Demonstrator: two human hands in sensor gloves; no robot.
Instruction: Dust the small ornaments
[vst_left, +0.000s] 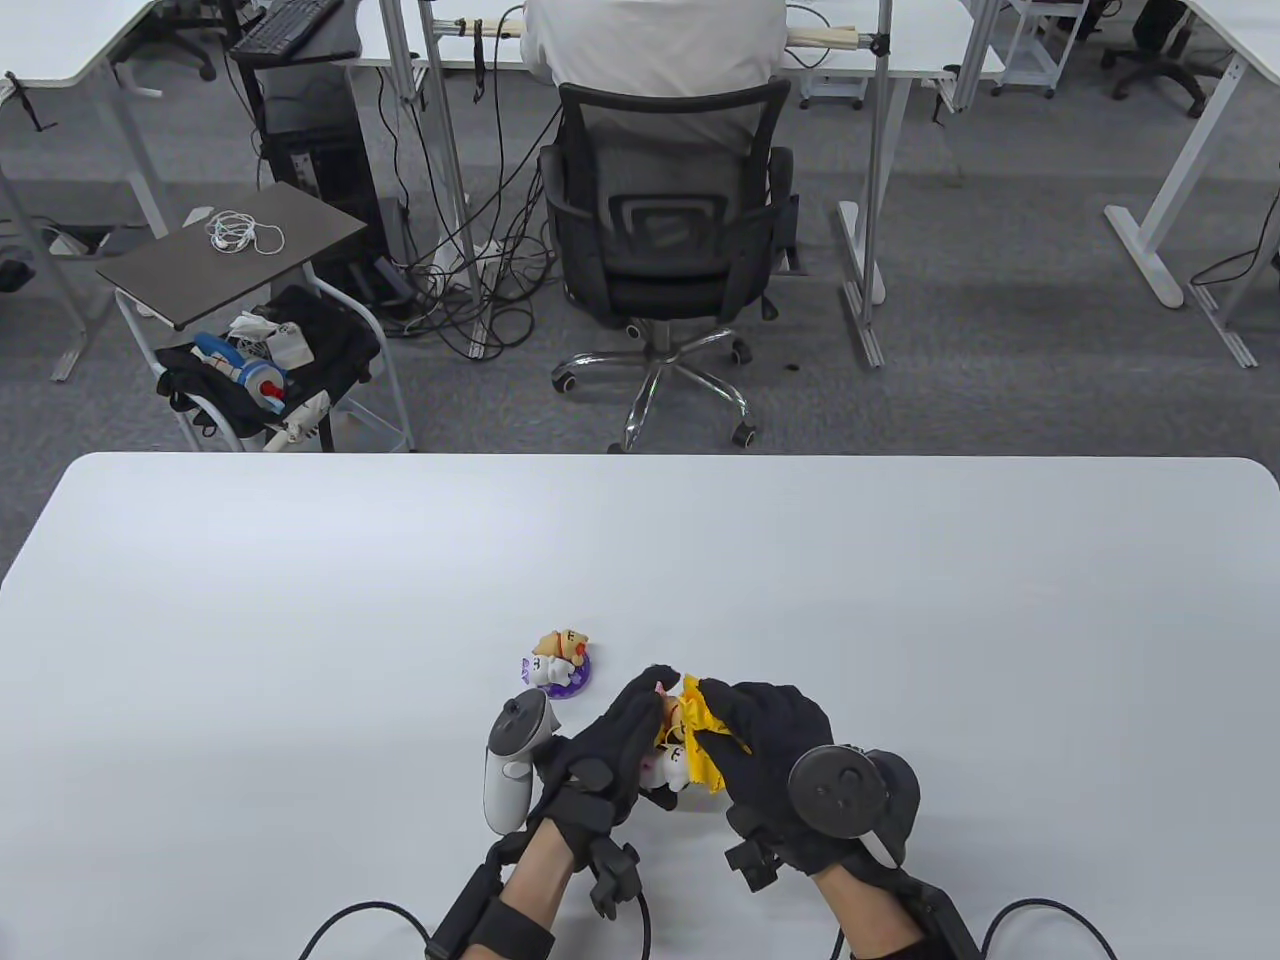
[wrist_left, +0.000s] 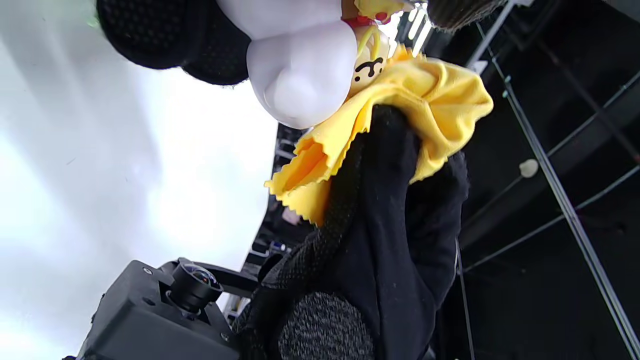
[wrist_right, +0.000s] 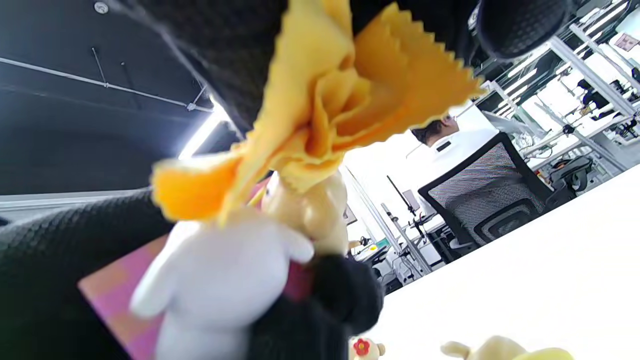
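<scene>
My left hand grips a small ornament, a white and tan cartoon figure on a pink base, lifted just above the white table. The same ornament fills the top of the left wrist view and the ornament shows in the right wrist view. My right hand pinches a yellow cloth and presses it against the ornament's right side. The cloth bunches over my gloved fingers, and the cloth hangs crumpled above the figure. A second ornament on a purple base stands on the table beyond my left hand.
Beyond the table's far edge a person sits in a black office chair. A small trolley with cables and bags stands at the far left. The second ornament's top shows at the bottom of the right wrist view.
</scene>
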